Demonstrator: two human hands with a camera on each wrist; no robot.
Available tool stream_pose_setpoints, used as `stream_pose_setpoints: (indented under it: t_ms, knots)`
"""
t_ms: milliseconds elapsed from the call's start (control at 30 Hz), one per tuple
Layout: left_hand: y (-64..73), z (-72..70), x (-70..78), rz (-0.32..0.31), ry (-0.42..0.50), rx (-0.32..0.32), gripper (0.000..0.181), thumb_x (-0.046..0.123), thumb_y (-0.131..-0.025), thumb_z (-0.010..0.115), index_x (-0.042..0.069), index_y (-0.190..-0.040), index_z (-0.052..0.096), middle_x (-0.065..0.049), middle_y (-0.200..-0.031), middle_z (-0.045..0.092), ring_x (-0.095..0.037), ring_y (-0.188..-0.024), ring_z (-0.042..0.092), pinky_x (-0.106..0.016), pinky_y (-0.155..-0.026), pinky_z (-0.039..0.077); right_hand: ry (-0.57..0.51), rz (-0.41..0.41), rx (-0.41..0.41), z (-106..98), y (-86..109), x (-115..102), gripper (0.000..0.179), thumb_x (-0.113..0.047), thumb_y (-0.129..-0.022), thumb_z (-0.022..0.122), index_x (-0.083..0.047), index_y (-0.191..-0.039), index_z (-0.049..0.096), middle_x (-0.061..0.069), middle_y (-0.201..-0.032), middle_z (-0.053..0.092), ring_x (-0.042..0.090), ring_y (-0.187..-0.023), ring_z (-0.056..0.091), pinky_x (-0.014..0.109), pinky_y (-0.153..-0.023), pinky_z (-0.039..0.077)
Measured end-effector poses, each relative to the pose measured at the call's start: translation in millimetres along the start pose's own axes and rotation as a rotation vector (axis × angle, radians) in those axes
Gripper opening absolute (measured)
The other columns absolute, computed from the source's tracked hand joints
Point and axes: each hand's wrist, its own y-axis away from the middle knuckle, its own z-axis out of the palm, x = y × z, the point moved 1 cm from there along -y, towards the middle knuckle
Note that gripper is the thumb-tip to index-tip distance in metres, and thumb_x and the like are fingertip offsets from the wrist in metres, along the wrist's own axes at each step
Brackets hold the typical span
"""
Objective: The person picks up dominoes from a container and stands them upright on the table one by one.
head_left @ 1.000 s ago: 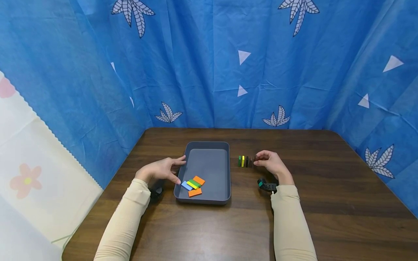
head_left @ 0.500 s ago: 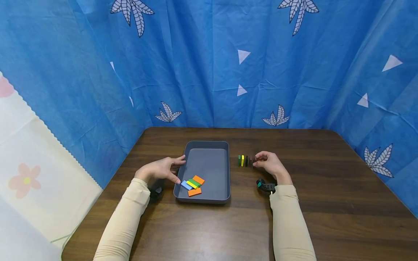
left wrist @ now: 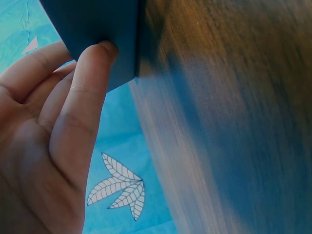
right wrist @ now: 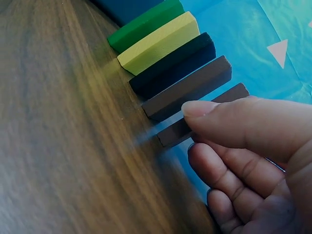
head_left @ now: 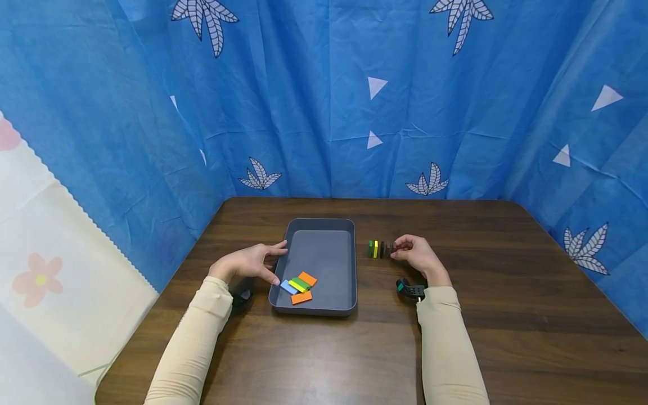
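My right hand pinches a brown domino between thumb and fingers at the right end of a short row. Beside it stand another brown domino, a black domino, a yellow domino and a green domino, spaced slightly apart. Whether the held domino touches the table is hard to tell. My left hand touches the left side of a dark grey tray, fingers spread along the rim. In the left wrist view the thumb lies against the tray's outer wall.
Inside the tray's near left corner lie several loose dominoes: a blue domino, orange dominoes, and green and yellow ones overlapping. The brown wooden table ends at a blue curtain behind.
My right hand has edged slightly left and nearer to me, bringing the brown domino closer to the row. The left hand and tray stay put.
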Motion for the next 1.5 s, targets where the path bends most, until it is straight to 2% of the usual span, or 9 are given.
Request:
stream_pose_setpoints:
  t_ms: [200,400,600,733,867,1033,1267,1367,1500]
  knots:
    - [0.5,-0.8,0.0,-0.012,0.018,0.005,0.094,0.016,-0.08,0.085,0.001,-0.156,0.03,-0.012,-0.169,0.012,-0.044,-0.14,0.045,-0.045,-0.105,0.051,-0.007,-0.004,-0.009,0.5,1.0,-2.1,0.022,0.005,-0.093,0.065,0.003,-0.113,0.059,0.014,-0.103,0.063,0.016,-0.087,0.064,0.026,-0.083,0.058]
    - [0.3,-2.1,-1.5,0.008,-0.001,-0.001,0.096,0.016,-0.081,0.084,-0.001,-0.156,0.027,-0.015,-0.169,0.012,-0.046,-0.139,0.045,-0.046,-0.105,0.051,-0.038,-0.008,-0.04,-2.6,3.2,-4.2,0.028,0.008,-0.092,0.062,0.006,-0.12,0.056,0.021,-0.112,0.061,0.015,-0.088,0.066,0.027,-0.083,0.06]
    - [1.7,-2.8,-2.2,0.008,-0.005,0.0,0.096,0.016,-0.081,0.084,-0.001,-0.157,0.027,-0.016,-0.169,0.012,-0.046,-0.139,0.045,-0.046,-0.104,0.051,-0.003,0.004,-0.048,-11.8,8.4,-10.7,0.038,0.001,-0.094,0.064,0.006,-0.13,0.053,0.025,-0.125,0.058,0.023,-0.101,0.063,0.037,-0.096,0.056]
    - [1.7,-3.0,-2.2,0.008,-0.003,0.0,0.097,0.016,-0.082,0.084,-0.001,-0.157,0.025,-0.016,-0.168,0.014,-0.046,-0.139,0.045,-0.045,-0.104,0.052,0.027,-0.012,-0.026,-18.4,11.6,-20.5,0.044,-0.004,-0.094,0.067,0.007,-0.134,0.052,0.026,-0.129,0.057,0.029,-0.109,0.06,0.045,-0.102,0.052]
    - [0.3,-3.3,-2.3,0.009,-0.011,0.002,0.099,0.017,-0.081,0.084,0.0,-0.158,0.023,-0.017,-0.167,0.018,-0.046,-0.138,0.046,-0.045,-0.104,0.052,0.048,-0.054,-0.013,-22.8,14.4,-34.6,0.046,-0.008,-0.095,0.068,0.007,-0.135,0.052,0.026,-0.129,0.058,0.029,-0.109,0.059,0.046,-0.102,0.052]
    - [-0.1,-3.7,-2.6,0.001,-0.012,0.007,0.097,0.018,-0.081,0.085,0.001,-0.157,0.027,-0.014,-0.169,0.015,-0.044,-0.139,0.046,-0.045,-0.105,0.051,0.062,-0.13,0.0,-24.3,18.3,-58.4,0.041,-0.011,-0.096,0.066,0.005,-0.132,0.056,0.024,-0.125,0.062,0.03,-0.108,0.061,0.044,-0.099,0.055]
    - [1.5,-3.4,-2.9,0.009,-0.004,0.008,0.095,0.018,-0.081,0.085,0.0,-0.156,0.029,-0.013,-0.169,0.013,-0.045,-0.139,0.046,-0.045,-0.104,0.052,0.03,-0.217,-0.014,-11.2,22.9,-96.6,0.036,-0.013,-0.096,0.067,0.003,-0.127,0.06,0.02,-0.119,0.066,0.031,-0.105,0.063,0.031,-0.088,0.057]
    - [1.2,-2.5,-3.9,0.017,-0.003,0.004,0.094,0.018,-0.081,0.084,0.0,-0.156,0.029,-0.013,-0.169,0.013,-0.045,-0.138,0.046,-0.044,-0.103,0.053,-0.003,-0.223,-0.043,-0.9,25.1,-109.5,0.032,-0.011,-0.096,0.067,0.002,-0.124,0.061,0.02,-0.116,0.067,0.033,-0.105,0.064,0.034,-0.087,0.059]
    - [0.9,-1.7,-5.1,0.021,-0.006,0.001,0.093,0.017,-0.082,0.084,0.0,-0.156,0.03,-0.014,-0.169,0.012,-0.045,-0.138,0.047,-0.044,-0.103,0.053,-0.001,-0.252,-0.084,19.0,23.9,-120.8,0.029,-0.011,-0.095,0.068,0.002,-0.12,0.064,0.018,-0.112,0.068,0.028,-0.1,0.065,0.036,-0.086,0.06]
